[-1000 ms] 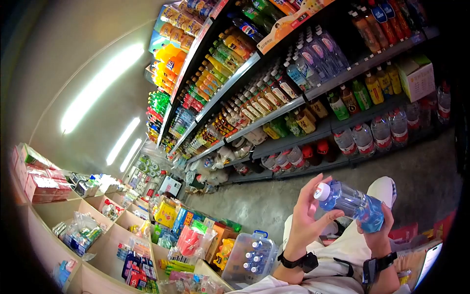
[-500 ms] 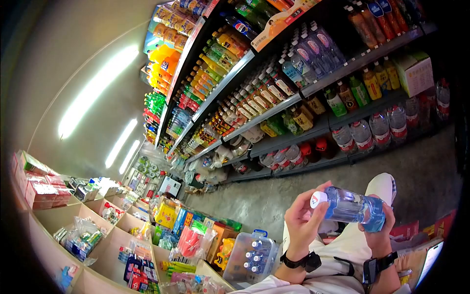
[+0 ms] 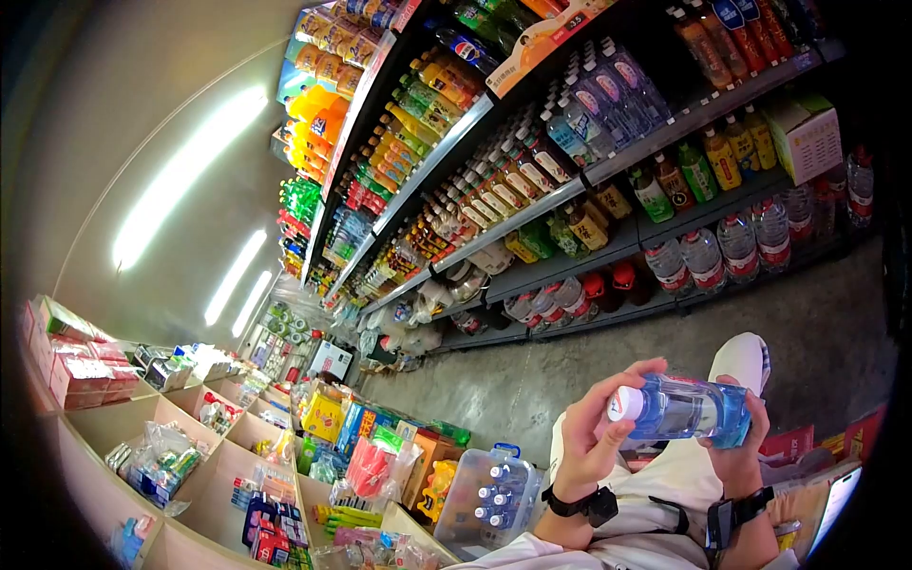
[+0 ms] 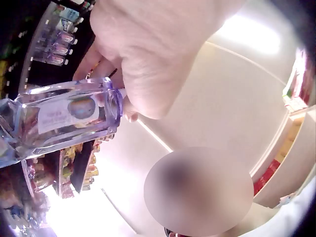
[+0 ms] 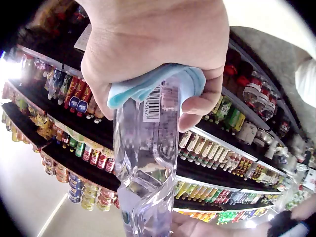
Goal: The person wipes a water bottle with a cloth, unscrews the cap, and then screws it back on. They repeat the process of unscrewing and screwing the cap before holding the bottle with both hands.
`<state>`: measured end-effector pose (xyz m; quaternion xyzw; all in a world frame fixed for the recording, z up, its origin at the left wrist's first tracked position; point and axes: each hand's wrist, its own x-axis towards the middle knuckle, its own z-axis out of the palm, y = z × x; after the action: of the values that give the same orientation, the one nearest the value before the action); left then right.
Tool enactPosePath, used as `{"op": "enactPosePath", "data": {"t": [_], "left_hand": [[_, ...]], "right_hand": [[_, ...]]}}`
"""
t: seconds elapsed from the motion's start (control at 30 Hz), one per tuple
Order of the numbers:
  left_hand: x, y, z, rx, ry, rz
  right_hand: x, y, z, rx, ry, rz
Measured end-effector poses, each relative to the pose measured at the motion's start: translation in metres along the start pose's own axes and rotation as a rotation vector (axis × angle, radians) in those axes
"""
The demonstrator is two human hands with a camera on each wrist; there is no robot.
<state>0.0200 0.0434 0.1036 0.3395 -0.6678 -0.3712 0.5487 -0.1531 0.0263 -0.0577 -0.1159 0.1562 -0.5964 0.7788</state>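
Note:
A clear plastic drink bottle [image 3: 689, 408] with a white cap [image 3: 625, 404] lies nearly level between my hands, cap toward the left. My right hand [image 3: 744, 442] grips its base through a folded light-blue cloth [image 5: 190, 79]. A barcode label shows just beyond the cloth in the right wrist view. At the other end, my left hand [image 3: 594, 442] curves round the neck and cap, its thumb below and fingers behind. In the left wrist view the palm hides the cap.
A translucent plastic box [image 3: 465, 527] holding several white-capped bottles stands left of my legs. Wooden compartments [image 3: 180, 456] with packaged goods line the left side. Shelves [image 3: 532, 218] of drinks run across the aisle, above a grey floor [image 3: 503, 380].
My left hand's spread fingers came in round the cap, and its thumb now lies lower, near the neck. The bottle has levelled out. The right hand keeps its grip on the base.

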Motion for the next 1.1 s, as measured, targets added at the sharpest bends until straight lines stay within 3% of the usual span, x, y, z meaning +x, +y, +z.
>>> {"op": "enactPosePath", "data": {"t": [0.2,0.7,1.1], "left_hand": [[-0.002,0.003,0.003,-0.002,-0.032,0.009],[-0.005,0.014,0.016,0.083,0.049,-0.052],[-0.006,0.008,0.016,0.146,0.06,-0.004]], "right_hand": [[-0.003,-0.001,0.013,0.088,0.113,0.014],[-0.001,-0.001,0.01,0.083,0.085,0.058],[-0.001,-0.003,0.009,0.105,0.049,0.08]]}}
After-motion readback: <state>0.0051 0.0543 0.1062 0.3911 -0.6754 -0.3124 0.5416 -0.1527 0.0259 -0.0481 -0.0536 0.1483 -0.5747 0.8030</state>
